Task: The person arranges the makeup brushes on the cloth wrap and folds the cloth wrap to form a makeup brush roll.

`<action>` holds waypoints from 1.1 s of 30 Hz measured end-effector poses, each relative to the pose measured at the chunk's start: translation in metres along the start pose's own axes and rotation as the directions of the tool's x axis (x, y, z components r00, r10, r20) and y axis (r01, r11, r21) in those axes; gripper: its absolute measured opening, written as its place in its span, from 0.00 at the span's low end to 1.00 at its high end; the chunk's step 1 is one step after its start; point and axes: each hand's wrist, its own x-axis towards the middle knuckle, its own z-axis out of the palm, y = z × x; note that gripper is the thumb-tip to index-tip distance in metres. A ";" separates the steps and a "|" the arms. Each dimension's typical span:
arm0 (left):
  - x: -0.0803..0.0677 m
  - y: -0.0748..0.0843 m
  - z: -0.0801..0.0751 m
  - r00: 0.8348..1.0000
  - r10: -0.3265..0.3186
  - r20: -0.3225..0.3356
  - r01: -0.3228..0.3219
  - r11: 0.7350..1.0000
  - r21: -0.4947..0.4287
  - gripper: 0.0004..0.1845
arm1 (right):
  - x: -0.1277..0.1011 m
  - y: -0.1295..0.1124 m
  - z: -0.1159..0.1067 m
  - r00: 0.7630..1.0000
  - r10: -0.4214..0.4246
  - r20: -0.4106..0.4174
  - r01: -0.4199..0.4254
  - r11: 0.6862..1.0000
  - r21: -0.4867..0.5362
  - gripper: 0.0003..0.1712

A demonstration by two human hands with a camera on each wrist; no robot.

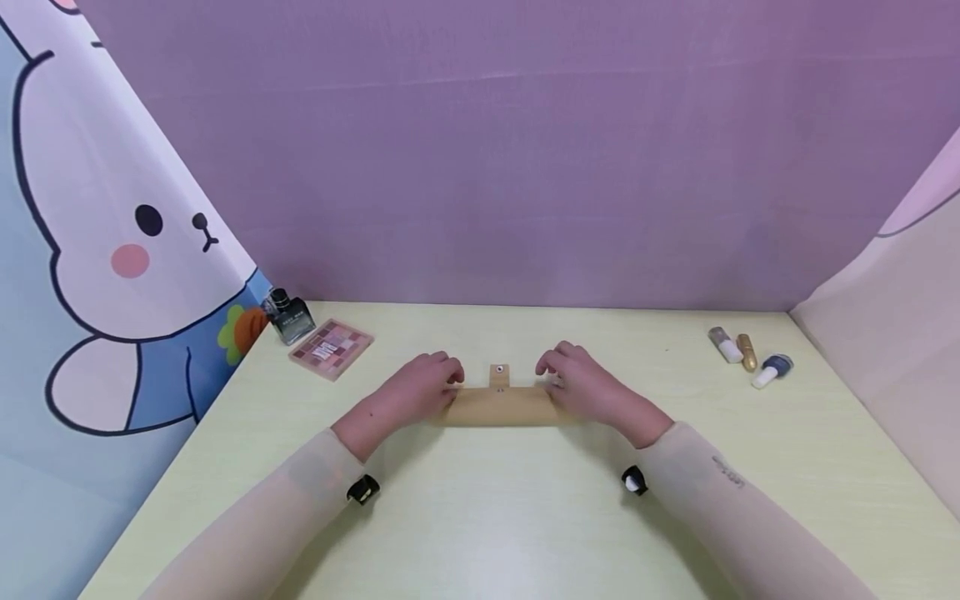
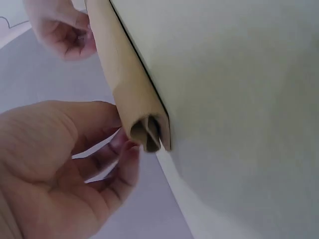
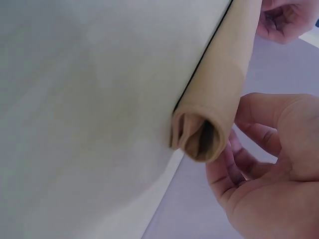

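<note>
A tan, leather-like rolled pouch [image 1: 504,408] lies crosswise on the table, with a snap tab [image 1: 498,376] standing out from its far edge. My left hand [image 1: 424,386] holds the pouch's left end, its thumb on the roll and its fingers curled at the far side. At the opposite end my right hand [image 1: 588,385] grips the roll in much the same way. Both wrist views show the open ends of the pouch [image 2: 130,89], with layers folded inside the coil [image 3: 219,74]. What lies deeper within the roll is hidden.
On the left stand a dark glass perfume bottle [image 1: 292,318] and a pink eyeshadow palette [image 1: 332,350]. At the right lie a grey-and-white small bottle [image 1: 724,344], a gold tube [image 1: 747,353] and a blue-and-white small bottle [image 1: 772,370]. A purple backdrop [image 1: 510,167] rises behind the table.
</note>
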 end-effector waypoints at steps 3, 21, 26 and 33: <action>-0.001 0.004 0.002 0.999 0.050 0.000 -0.049 0.998 -0.035 0.12 | 0.001 -0.004 0.000 0.999 0.030 0.012 -0.031 0.999 0.034 0.19; -0.011 0.015 0.003 0.990 0.140 0.034 -0.139 0.990 -0.025 0.19 | 0.028 -0.021 0.016 0.987 0.071 0.141 -0.089 0.989 0.121 0.27; -0.011 0.015 0.003 0.989 0.144 0.038 -0.144 0.990 -0.005 0.20 | 0.032 -0.024 0.016 0.984 0.076 0.162 -0.096 0.988 0.119 0.28; -0.010 0.015 0.005 0.989 0.141 0.042 -0.140 0.990 -0.014 0.20 | 0.031 -0.022 0.016 0.985 0.061 0.160 -0.087 0.983 0.162 0.28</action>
